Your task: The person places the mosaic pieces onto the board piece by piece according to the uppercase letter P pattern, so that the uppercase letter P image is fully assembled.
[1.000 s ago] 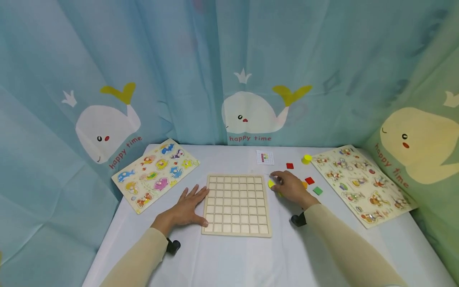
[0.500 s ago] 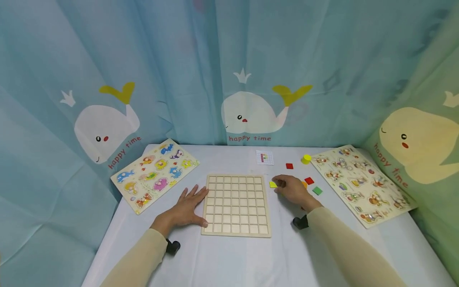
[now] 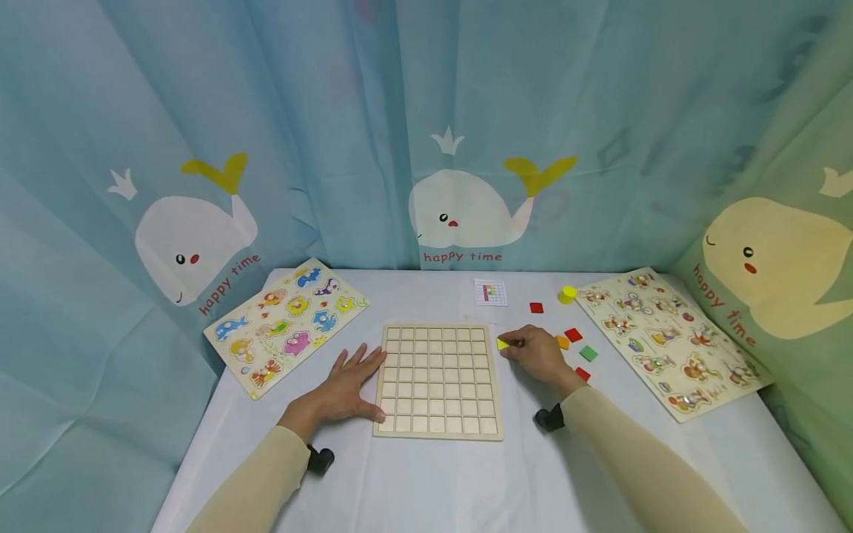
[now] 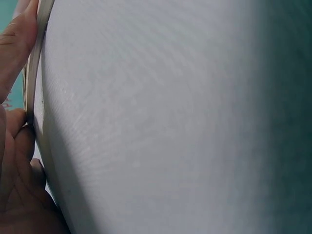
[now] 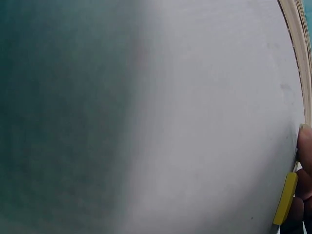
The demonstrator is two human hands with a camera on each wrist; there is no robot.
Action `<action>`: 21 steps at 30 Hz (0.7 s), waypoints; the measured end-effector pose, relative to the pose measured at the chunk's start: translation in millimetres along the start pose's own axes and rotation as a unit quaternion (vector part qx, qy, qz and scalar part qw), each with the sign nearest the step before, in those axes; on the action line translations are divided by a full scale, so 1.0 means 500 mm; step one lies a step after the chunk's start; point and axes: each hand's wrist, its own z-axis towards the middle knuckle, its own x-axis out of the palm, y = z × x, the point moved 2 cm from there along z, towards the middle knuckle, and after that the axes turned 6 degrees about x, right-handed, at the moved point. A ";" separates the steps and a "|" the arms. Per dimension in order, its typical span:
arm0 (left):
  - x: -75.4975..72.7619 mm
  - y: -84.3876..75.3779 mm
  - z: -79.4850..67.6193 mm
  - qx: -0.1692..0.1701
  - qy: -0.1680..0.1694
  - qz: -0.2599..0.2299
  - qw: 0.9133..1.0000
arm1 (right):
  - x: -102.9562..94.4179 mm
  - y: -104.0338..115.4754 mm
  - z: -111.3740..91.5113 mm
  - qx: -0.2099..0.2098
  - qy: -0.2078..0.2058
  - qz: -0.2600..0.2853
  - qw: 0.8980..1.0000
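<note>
Right hand (image 3: 536, 354): thumb and index finger curled in, apparently pinching a yellow tile (image 3: 502, 344). Tile sits just outside the board (image 3: 436, 381), near its rim at 2 o'clock; whether it is off the worktop (image 3: 436, 481), cannot tell. Right wrist view shows its edge at the fingers.

Left hand (image 3: 343, 386): fingers spread, at the board's 9 o'clock edge, touching it. Looks like steadying.

Around the right hand: red tile (image 3: 536, 308) at 12, orange tile (image 3: 563, 342) at 2, second red tile (image 3: 573, 335) a little further out at 2, green tile (image 3: 588, 354) at 3, third red tile (image 3: 583, 374) at 4. Printed card (image 3: 490, 292) lies off the board at 1.

Step in hand, my reading: picking up the yellow tile; not yet on the board. Next move calls for a firm pinch, a low lift over the rim towards 9 and a level set-down, board kept still.
</note>
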 end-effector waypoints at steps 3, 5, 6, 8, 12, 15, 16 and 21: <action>0.000 -0.001 -0.001 -0.001 0.002 -0.001 1.000 | 0.001 0.002 -0.002 0.006 -0.004 0.002 1.000; -0.001 -0.002 -0.001 -0.002 0.003 -0.001 1.000 | 0.002 0.001 -0.002 0.007 -0.006 0.002 1.000; -0.001 -0.002 -0.002 -0.002 0.002 -0.002 1.000 | 0.002 0.000 -0.002 0.008 -0.007 0.003 1.000; -0.002 -0.002 -0.002 -0.002 0.000 -0.005 1.000 | 0.002 -0.001 -0.002 0.013 -0.006 0.007 1.000; -0.002 -0.003 -0.004 -0.003 -0.001 -0.005 1.000 | -0.001 -0.002 0.000 0.018 -0.001 0.025 1.000; -0.002 -0.003 -0.003 -0.003 -0.001 -0.004 1.000 | -0.005 -0.001 0.001 0.018 -0.002 0.037 0.999; -0.003 -0.003 -0.003 -0.002 -0.001 -0.004 1.000 | -0.006 -0.001 0.002 0.018 -0.003 0.041 0.999; -0.005 -0.004 -0.004 -0.001 0.002 -0.001 1.000 | -0.006 0.000 0.003 0.015 -0.011 0.054 0.998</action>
